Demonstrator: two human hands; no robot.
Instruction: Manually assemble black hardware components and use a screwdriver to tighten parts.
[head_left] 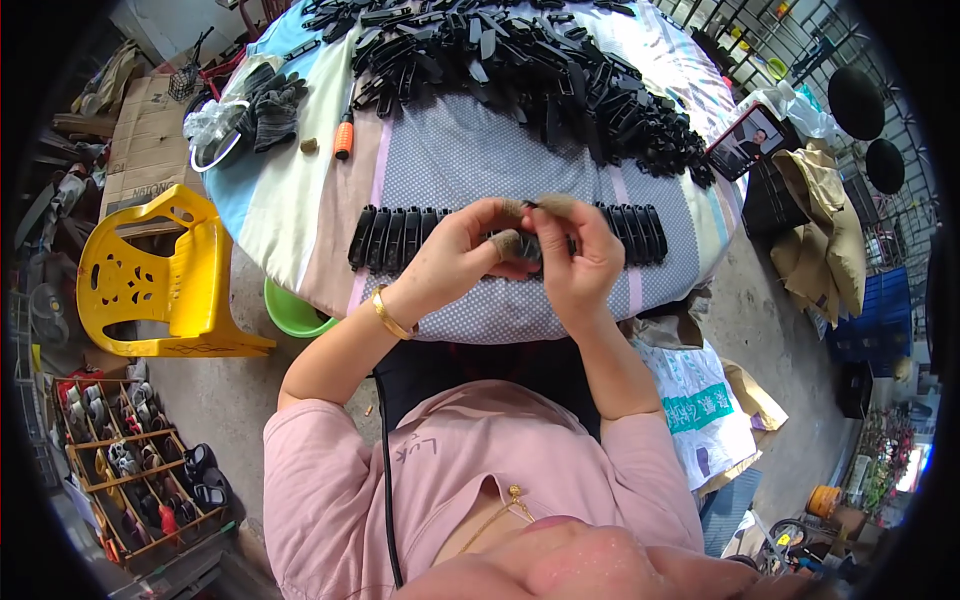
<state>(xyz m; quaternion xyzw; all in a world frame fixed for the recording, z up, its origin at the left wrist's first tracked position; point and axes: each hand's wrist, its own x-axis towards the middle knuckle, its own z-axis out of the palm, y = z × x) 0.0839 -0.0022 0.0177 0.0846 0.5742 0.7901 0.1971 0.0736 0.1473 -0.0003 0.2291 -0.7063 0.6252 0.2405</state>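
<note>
My left hand [455,250] and my right hand [580,255] meet over the near part of the table, fingers closed in a pinch. Between the fingertips is a small black plastic piece, mostly hidden by the fingers. Tan coverings wrap some of the fingertips. Beneath the hands runs a row of slim black plastic parts [392,240], standing side by side; the hands hide its middle, and its right end [640,235] shows beyond my right hand. Farther back lies a large heap of loose black plastic parts [500,70].
An orange-handled screwdriver [344,138] lies on the cloth-covered table [450,145], near dark gloves [275,110] and a white-rimmed container [215,150]. A phone [745,142] stands at the right edge. Left of the table are a yellow plastic chair [150,275] and green basin [292,312].
</note>
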